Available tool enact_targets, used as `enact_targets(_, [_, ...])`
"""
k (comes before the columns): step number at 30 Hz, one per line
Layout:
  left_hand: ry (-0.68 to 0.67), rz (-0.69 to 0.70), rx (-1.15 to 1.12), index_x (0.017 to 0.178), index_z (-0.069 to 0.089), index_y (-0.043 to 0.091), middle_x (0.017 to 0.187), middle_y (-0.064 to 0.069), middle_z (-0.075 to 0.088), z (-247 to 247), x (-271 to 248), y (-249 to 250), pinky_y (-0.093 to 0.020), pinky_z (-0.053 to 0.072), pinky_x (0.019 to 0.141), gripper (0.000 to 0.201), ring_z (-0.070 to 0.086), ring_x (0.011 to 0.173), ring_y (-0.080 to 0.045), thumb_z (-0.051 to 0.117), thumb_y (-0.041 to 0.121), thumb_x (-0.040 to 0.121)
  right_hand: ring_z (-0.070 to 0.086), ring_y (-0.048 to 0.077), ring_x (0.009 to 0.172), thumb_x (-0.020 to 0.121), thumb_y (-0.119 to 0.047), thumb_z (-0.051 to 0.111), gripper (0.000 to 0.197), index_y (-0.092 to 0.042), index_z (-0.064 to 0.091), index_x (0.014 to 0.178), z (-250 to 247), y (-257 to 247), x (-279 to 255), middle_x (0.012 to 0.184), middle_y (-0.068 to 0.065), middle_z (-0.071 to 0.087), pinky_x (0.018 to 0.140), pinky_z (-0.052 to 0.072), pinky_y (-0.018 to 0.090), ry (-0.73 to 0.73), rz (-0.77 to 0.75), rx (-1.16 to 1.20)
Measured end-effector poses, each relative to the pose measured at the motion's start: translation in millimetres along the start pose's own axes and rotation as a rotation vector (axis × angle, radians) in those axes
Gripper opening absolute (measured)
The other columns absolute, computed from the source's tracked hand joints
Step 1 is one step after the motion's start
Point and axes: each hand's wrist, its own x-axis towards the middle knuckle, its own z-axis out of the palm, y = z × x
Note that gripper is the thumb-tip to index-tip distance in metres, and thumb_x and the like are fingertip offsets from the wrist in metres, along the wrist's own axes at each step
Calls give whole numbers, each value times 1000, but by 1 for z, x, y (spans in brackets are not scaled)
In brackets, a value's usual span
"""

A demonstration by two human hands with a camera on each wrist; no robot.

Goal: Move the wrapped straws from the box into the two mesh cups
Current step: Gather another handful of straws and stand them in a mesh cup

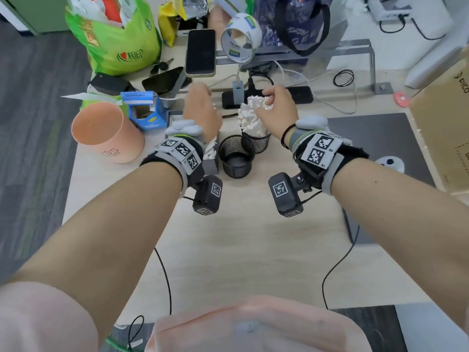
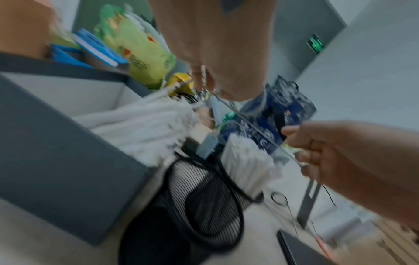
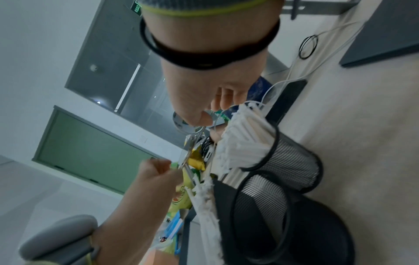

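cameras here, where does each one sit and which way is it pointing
Head: worn on the head, looks down at the desk; both forearms, left hand and right hand show.
Left wrist: under the left wrist, looks along the hand at the grey box of straws; right hand too.
Right wrist: under the right wrist, looks along the hand at the full mesh cup.
All three share the empty mesh cup.
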Motion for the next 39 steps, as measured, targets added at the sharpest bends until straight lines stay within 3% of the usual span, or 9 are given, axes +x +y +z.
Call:
enact_targets(5, [-218, -263, 118, 124, 41, -8, 123, -26, 52, -30, 14, -51, -44, 45, 93, 54, 54, 108, -38, 62, 9, 78, 53, 12, 81, 81, -12, 54, 21, -9, 68, 96, 27, -24, -1, 69, -10, 53, 72, 45, 24, -75, 36, 7])
enact_targets(9, [-680, -282, 288, 117, 47, -2, 103, -15, 57, -25, 18, -69, -41, 50, 90, 73, 58, 95, -32, 78, 41, 67, 58, 18, 70, 82, -13, 52, 12, -17, 58, 72, 48, -28, -4, 76, 0, 59, 50, 45, 19, -223, 48, -56])
enact_targets(12, [-795, -231, 321, 108, 44, 7, 106, -9, 60, -14, 16, -76, -46, 52, 90, 88, 59, 95, -27, 81, 58, 46, 60, 24, 62, 83, -13, 50, 14, -11, 61, 91, 57, -30, -7, 80, 4, 59, 40, 45, 22, -283, 107, -59])
enact_targets(19, [-687, -78, 220, 138, 30, 3, 135, -14, 46, 0, 14, -80, -41, 43, 104, 96, 48, 123, -30, 83, 32, 65, 50, 10, 27, 88, -19, 49, 51, -7, 38, 136, 79, -37, -4, 58, 6, 58, 50, 50, 29, -390, 256, -86])
enact_targets(22, [-653, -64, 263, 140, 26, 1, 141, -18, 38, 7, 11, -81, -42, 38, 109, 91, 41, 130, -31, 80, 27, 71, 54, 19, 42, 88, -17, 47, 56, -6, 30, 140, 89, -35, -2, 62, 9, 61, 56, 54, 34, -394, 286, -40])
enact_targets(27, [-595, -110, 229, 133, 33, 4, 131, -18, 48, 15, 7, -82, -43, 43, 102, 82, 50, 120, -34, 79, 29, 69, 58, 18, 43, 89, -19, 44, 57, -8, 26, 142, 99, -32, -3, 64, 7, 61, 56, 54, 32, -411, 336, 30])
enact_targets(31, [-569, -68, 200, 135, 38, 9, 130, -17, 47, 17, 1, -81, -42, 41, 102, 75, 48, 121, -34, 74, 35, 73, 67, 44, 83, 91, -25, 35, 28, -9, 46, 112, 99, -34, -4, 67, 6, 52, 56, 52, 38, -386, 383, 100])
enact_targets(35, [-565, -36, 51, 123, 52, 9, 119, -11, 62, 15, -1, -82, -32, 46, 89, 50, 59, 111, -29, 69, 23, 78, 62, 46, 81, 92, -24, 31, 34, 1, 49, 109, 95, -34, -3, 69, 10, 48, 53, 45, 35, -345, 401, 153])
enact_targets(39, [-505, -37, -201, 120, 57, 8, 116, -11, 66, 4, 0, -85, -19, 41, 75, 44, 62, 108, -26, 71, 15, 79, 60, 37, 74, 94, -31, 30, 38, -2, 50, 108, 89, -36, -3, 81, 14, 57, 71, 53, 46, -300, 366, 182])
